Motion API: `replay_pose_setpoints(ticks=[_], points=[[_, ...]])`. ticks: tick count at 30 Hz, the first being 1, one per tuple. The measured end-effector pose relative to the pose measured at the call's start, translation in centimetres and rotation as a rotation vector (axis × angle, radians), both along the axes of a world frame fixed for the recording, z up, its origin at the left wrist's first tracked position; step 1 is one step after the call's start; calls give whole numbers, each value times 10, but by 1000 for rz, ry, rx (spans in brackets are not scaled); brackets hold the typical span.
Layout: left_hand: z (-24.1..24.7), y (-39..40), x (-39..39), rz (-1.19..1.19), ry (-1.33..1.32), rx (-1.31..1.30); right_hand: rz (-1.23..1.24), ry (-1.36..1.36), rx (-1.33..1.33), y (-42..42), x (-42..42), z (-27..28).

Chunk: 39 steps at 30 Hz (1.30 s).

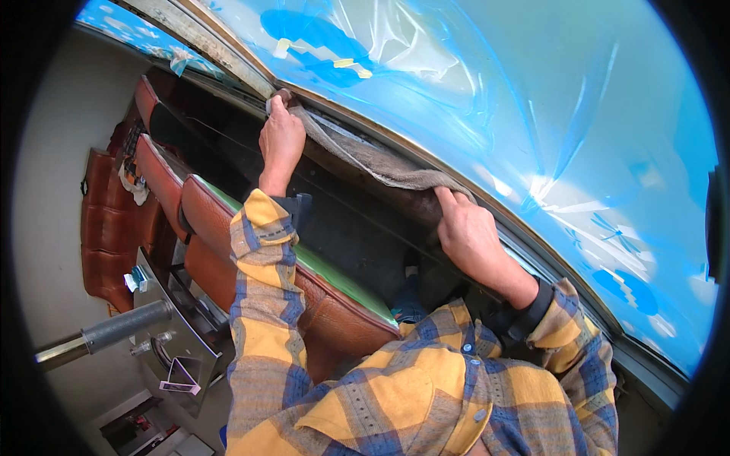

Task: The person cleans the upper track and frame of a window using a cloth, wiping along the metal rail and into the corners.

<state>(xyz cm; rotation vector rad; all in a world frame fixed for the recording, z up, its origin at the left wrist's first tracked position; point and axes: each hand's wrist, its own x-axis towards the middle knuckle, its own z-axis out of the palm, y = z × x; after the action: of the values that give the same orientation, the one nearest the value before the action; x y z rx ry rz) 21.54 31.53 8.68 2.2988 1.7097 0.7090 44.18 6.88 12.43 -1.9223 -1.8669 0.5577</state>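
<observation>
A greyish-brown cloth point(365, 157) is stretched along the bottom of a window frame point(399, 137). My left hand point(282, 134) grips its far end near the corner where the frame meets an upright post point(211, 43). Fingers of my right hand point(470, 233) press on the cloth's near end, against the sill. Between the two hands the cloth sags slightly, and part of the pale metal track point(342, 126) shows behind it. My fingertips are partly hidden by the cloth and frame.
Blue patterned film point(513, 114) covers the window pane. Brown leather sofa backs point(336, 296) stand close beside me, with another leather sofa point(114, 228) beyond. A glass-topped table point(188, 347) holds a pink-edged stand point(179, 382) and a small box point(137, 279). A metal pole point(125, 325) crosses before it.
</observation>
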Motion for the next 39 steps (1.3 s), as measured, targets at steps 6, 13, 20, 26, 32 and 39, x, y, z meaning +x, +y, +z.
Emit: replay_pose_setpoints(ticks=[6,13,20,26,32,39], points=[[-2,16,-2,-26,-51,-102,62,311,-42,62,-21,-16],[-14,17,-12,-142,-127,-11,119,346,-254,137,-55,-1],[-22,5,-10,-245,-135,10,28,568,-232,160,-85,-30],[-22,11,-7,-341,-302,-79,-87,729,14,166,-114,-66],[-9,-27,-27,-216,-889,-313,131,1349,-49,141,-105,-51],[29,-125,-55,-164,-891,-429,150,1823,-400,95,-110,-66]])
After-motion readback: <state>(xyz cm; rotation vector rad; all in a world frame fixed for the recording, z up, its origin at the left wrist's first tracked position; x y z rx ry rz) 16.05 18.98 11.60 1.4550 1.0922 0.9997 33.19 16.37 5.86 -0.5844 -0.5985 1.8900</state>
